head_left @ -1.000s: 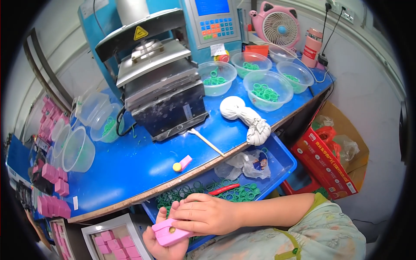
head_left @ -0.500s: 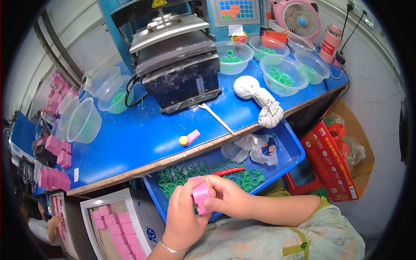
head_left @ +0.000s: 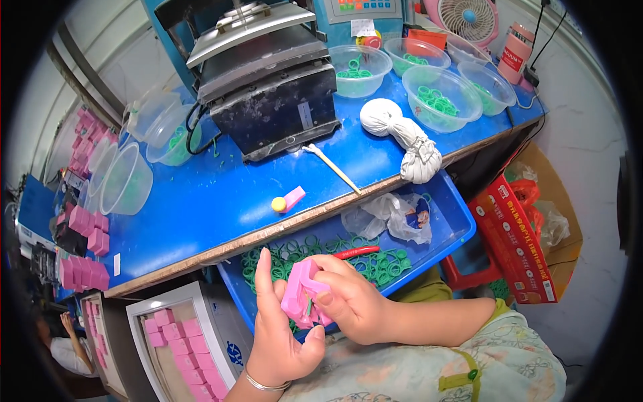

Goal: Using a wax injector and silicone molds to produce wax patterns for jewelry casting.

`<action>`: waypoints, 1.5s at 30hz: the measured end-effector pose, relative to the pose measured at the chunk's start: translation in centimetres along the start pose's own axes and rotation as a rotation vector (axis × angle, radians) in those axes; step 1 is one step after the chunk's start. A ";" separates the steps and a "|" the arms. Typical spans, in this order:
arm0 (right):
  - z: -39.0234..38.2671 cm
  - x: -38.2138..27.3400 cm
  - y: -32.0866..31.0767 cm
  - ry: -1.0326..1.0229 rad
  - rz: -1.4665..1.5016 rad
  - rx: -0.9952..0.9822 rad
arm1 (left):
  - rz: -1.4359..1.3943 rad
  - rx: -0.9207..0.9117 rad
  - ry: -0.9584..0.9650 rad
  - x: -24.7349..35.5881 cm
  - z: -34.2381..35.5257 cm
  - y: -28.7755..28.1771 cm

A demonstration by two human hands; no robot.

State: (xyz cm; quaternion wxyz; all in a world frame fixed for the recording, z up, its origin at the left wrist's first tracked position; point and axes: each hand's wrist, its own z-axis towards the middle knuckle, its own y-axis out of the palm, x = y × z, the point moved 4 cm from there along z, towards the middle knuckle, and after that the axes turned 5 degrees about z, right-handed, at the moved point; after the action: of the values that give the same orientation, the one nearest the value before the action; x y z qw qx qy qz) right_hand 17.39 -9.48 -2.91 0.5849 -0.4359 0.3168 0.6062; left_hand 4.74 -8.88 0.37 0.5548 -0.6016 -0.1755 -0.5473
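Between my two hands, above the blue tray [head_left: 457, 236], is a pink block-shaped piece [head_left: 295, 295]. A gap has opened along it, and a thin green bit shows inside. My right hand [head_left: 355, 301] grips its right side, thumb pressed on the face. My left hand [head_left: 278, 342] supports the other side; its index finger stretches up and its thumb stands away from the block, while the other fingers are partly hidden behind it. Green rings [head_left: 388, 266] lie in the tray below, along with a red slender tool [head_left: 358, 252] and a crumpled clear plastic bag [head_left: 382, 218].
A black press machine [head_left: 271, 110] stands on the blue bench [head_left: 228, 214]. Nearby are a wooden stick [head_left: 333, 169], a white cloth bundle [head_left: 402, 137], a pink piece with a yellow knob [head_left: 288, 200] and plastic bowls [head_left: 442, 100]. Pink blocks [head_left: 184, 348] fill a case at lower left.
My left index finger and thumb have straightened away from the pink block. The block has turned and its gap now shows, with green inside. The view has shifted slightly.
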 end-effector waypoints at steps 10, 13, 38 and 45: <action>-0.3 -1.2 -0.2 -0.065 -0.094 -0.042 | -0.016 0.118 -0.122 0.5 0.4 -0.2; -0.5 -0.9 -0.3 -0.092 -0.072 -0.012 | 0.010 0.103 -0.086 0.4 0.4 -0.2; -3.1 2.3 0.6 0.508 0.321 -0.115 | -1.464 0.162 -0.153 -2.3 2.3 -2.0; 3.9 -4.8 -1.5 -0.328 -0.168 -0.148 | -1.300 0.166 -0.244 -2.3 1.2 -0.4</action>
State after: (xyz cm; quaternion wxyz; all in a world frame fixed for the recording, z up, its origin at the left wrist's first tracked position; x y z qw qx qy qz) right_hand 17.90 -7.91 3.26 0.6435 -0.3984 0.1342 0.6397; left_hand 4.19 -6.77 -1.11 0.1325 -0.3860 -0.6056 -0.6832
